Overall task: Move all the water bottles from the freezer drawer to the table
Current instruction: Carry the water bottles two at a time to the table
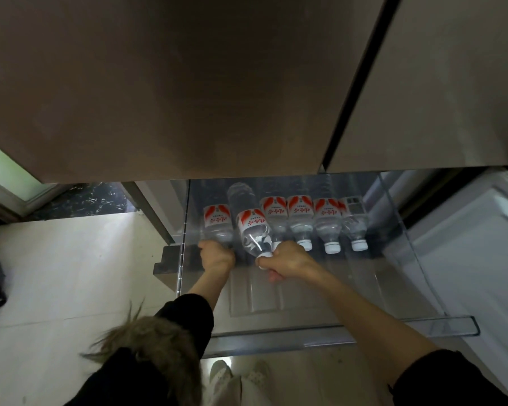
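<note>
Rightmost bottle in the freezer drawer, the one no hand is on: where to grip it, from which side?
Take the rightmost bottle by its neck just behind the white cap, coming from the drawer's open front. It lies on its side, cap toward the person, with a neighbouring bottle close on its left, so the body's sides look harder to reach.

Both arms reach forward — left hand (216,257) and right hand (288,260), fingers curled, gripping.

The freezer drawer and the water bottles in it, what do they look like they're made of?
Freezer drawer: clear, glossy, rigid plastic by the look, since the floor shows through its walls. Water bottles: thin clear plastic with ribbed bodies, white caps likely plastic, and red-and-white wrap labels, paper or film, hard to tell.
</note>
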`<state>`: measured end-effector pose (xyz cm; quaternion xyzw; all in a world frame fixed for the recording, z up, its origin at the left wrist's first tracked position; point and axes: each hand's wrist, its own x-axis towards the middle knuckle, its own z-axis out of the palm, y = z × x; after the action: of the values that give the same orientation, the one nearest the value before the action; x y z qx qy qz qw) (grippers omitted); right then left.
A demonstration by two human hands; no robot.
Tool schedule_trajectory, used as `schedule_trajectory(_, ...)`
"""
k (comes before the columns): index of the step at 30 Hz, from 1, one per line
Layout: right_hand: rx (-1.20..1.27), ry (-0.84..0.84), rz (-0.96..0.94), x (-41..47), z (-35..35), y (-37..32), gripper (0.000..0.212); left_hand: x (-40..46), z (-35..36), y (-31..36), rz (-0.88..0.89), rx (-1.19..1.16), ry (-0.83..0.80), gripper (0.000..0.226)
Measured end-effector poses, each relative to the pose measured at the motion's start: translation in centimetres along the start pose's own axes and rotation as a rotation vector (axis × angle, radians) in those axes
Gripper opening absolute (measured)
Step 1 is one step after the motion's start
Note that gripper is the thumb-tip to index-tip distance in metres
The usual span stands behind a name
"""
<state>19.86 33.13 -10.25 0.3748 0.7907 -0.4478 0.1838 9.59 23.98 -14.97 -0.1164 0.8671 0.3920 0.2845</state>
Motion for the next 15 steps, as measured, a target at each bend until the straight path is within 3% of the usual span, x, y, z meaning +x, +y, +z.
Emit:
schedule_trajectory(8,0.039,0.122,-0.036,-3.1,-1.7,-1.2,0.020,-2.4,-1.9,-1.1,0.161,0.188,-0.073,0.070)
schedule_trajectory(15,-0.067,0.330,-0.169,-5.4,-3.8,-2.6,0.023,-6.1,-7.5,1.4,0.584,0.497,0.100,0.053)
